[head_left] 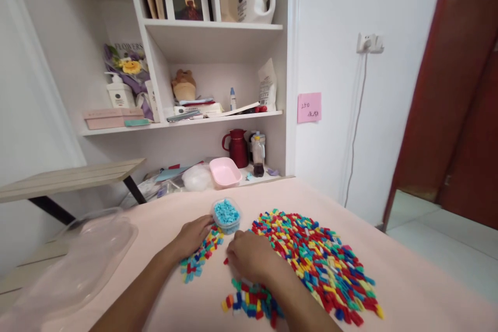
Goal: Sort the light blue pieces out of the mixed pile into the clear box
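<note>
A large heap of small coloured blocks (315, 259) in red, yellow, blue and green covers the pink table (412, 280) on the right. A small clear tub of light-blue blocks (226, 215) stands behind my hands. My left hand (193, 236) rests palm down beside the tub, its fingers bent over a strip of loose blocks (200, 259). My right hand (249, 257) lies knuckles up in front of the tub, fingers curled down among the blocks; what they hold is hidden. A smaller pile (249, 303) lies under my right wrist.
A clear plastic lid or box (78, 264) sits at the table's left edge. Behind stand a pink dish (224, 172), a red jug (236, 148), a bottle (258, 157) and white shelves (213, 26). A wooden bench (66, 179) is at left, a doorway at right.
</note>
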### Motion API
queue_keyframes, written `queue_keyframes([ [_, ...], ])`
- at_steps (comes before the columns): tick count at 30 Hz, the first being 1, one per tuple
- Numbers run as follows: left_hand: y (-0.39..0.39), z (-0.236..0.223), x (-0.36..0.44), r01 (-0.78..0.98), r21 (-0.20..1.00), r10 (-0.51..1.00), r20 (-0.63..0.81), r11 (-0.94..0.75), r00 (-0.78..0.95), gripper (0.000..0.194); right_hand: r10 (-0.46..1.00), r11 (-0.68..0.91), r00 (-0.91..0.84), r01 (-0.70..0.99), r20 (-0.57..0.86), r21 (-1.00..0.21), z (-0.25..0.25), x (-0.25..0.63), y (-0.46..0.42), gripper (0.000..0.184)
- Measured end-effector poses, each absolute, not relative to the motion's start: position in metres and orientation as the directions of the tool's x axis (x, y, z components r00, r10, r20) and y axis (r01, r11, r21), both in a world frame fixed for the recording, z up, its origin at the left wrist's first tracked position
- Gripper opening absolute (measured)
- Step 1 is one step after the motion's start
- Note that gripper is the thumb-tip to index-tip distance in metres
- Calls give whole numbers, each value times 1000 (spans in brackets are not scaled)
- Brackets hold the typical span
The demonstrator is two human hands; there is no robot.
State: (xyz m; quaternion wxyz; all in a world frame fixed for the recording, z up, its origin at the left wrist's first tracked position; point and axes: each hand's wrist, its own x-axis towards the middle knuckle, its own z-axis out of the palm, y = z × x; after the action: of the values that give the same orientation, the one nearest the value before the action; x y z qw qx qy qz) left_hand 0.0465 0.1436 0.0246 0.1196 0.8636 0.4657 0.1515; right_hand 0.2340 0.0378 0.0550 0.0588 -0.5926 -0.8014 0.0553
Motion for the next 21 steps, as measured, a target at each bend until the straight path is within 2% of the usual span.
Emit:
queue_keyframes([
  [6, 122, 47, 46, 747, 375, 814, 36, -549, 580, 32, 976, 204, -215, 959, -34, -199, 57, 237, 42, 27],
  [11, 99, 53, 56, 696, 322, 750, 71, -642, 658, 38, 998, 60, -66, 976, -22, -212, 54, 248, 47, 29],
  [21, 89, 32, 59, 725, 234, 753, 53, -648, 655, 41, 996, 80, -84, 978, -14, -192, 46, 250, 51, 31],
])
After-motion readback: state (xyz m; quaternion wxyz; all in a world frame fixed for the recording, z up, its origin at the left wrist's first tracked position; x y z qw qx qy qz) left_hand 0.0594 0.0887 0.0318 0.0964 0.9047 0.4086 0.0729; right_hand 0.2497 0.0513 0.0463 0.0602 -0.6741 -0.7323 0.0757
